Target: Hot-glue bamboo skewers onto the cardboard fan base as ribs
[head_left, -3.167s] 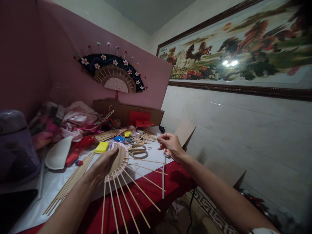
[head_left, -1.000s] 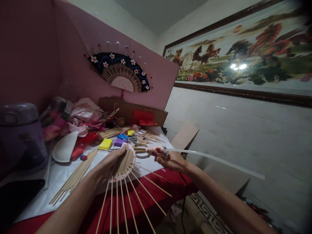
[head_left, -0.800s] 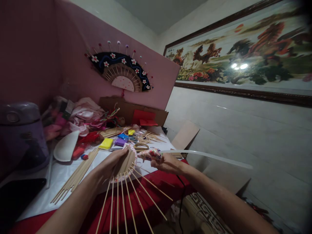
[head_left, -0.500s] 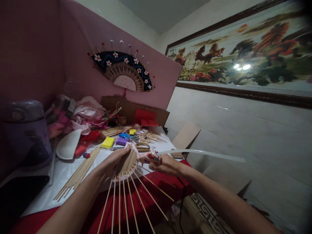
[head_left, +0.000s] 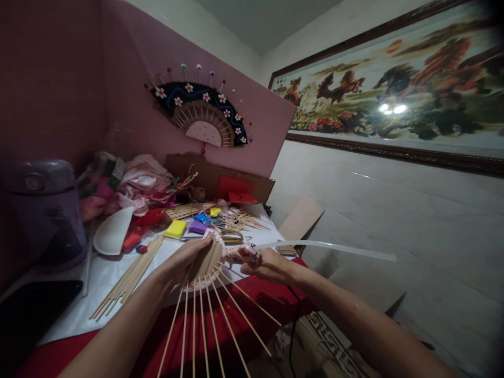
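My left hand [head_left: 191,258] grips a rounded cardboard piece [head_left: 207,261] edged with pink patterned material. Several thin wooden sticks [head_left: 212,320] fan out from its lower edge toward me. On the right, my right hand [head_left: 270,266] is wrapped round a floral-patterned glue gun [head_left: 242,254], its front end close to the cardboard's right edge. A long translucent glue stick [head_left: 334,249] juts out of the gun's back to the right. The gun's tip is too small to make out clearly.
Wooden sticks [head_left: 128,278], yellow clay [head_left: 175,229], a white bowl piece [head_left: 113,232], a purple bottle [head_left: 49,215] and a black phone-like object [head_left: 39,310] lie left. A decorated fan [head_left: 205,113] hangs on the pink board. Scissors [head_left: 231,237] lie behind the cardboard.
The view has shifted slightly, so the table things and hanging fan appear a little farther right. Both hands keep their holds and look nearly still.
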### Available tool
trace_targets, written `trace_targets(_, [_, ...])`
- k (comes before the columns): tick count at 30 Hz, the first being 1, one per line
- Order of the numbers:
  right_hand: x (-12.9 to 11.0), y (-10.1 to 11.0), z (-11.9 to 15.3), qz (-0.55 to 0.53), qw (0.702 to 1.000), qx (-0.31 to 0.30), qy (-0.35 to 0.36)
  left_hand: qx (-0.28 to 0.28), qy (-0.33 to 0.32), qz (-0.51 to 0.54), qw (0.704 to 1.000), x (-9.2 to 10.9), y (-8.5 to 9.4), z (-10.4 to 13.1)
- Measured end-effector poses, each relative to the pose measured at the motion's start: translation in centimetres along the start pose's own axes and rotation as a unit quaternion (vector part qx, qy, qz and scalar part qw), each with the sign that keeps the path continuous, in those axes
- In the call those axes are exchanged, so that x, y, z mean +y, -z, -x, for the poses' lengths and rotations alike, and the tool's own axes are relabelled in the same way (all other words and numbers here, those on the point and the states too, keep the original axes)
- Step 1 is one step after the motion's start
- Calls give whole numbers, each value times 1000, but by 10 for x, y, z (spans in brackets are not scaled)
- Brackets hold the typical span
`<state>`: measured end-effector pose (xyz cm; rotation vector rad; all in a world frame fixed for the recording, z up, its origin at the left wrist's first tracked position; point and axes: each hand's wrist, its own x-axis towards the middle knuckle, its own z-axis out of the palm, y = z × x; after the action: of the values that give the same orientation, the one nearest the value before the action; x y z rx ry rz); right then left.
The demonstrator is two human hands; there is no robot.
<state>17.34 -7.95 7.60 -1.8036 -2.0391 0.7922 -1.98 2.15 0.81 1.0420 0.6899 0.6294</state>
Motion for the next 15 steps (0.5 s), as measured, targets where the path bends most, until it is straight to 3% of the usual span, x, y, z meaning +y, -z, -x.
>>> trace_targets(15, [-1,2,-4,16,1000,4,0,1,1,-14,1000,4,-3,2])
